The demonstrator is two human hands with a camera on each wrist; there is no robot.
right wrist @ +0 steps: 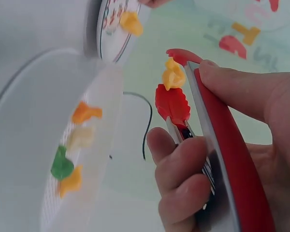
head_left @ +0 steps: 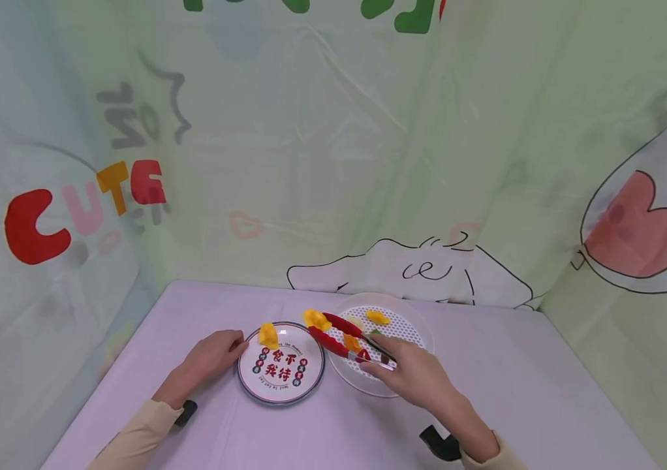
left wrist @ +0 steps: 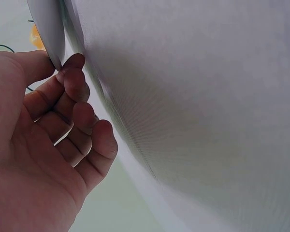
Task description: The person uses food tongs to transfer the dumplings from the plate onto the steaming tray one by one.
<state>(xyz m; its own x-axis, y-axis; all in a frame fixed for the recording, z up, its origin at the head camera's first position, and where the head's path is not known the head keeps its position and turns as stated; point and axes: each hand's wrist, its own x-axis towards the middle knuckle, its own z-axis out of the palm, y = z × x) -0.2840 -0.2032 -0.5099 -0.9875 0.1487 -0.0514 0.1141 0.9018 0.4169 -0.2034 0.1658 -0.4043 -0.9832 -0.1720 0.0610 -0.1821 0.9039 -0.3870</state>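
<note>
My left hand point(head_left: 211, 356) pinches the left rim of a round white plate point(head_left: 308, 390) with a dark edge and red lettering. A crinkled yellow piece point(head_left: 267, 335) lies near the plate's upper left edge. My right hand point(head_left: 418, 377) grips metal tongs point(right wrist: 178, 104) with red scalloped tips and red handles. Between those tips is a second yellow piece point(right wrist: 174, 77), which in the head view appears just beyond the plate's upper right edge. In the left wrist view, thumb and forefinger meet on the thin plate edge; the other fingers are loosely curled.
Right of the plate stands a pale perforated basket point(head_left: 419, 321), partly behind the tongs. Inside lie a yellow piece point(head_left: 377, 318), an orange piece point(right wrist: 85, 112), a green piece point(right wrist: 62, 165) and a pale piece point(right wrist: 80, 138). Printed curtains point(head_left: 263, 163) enclose the lilac tabletop point(head_left: 510, 391).
</note>
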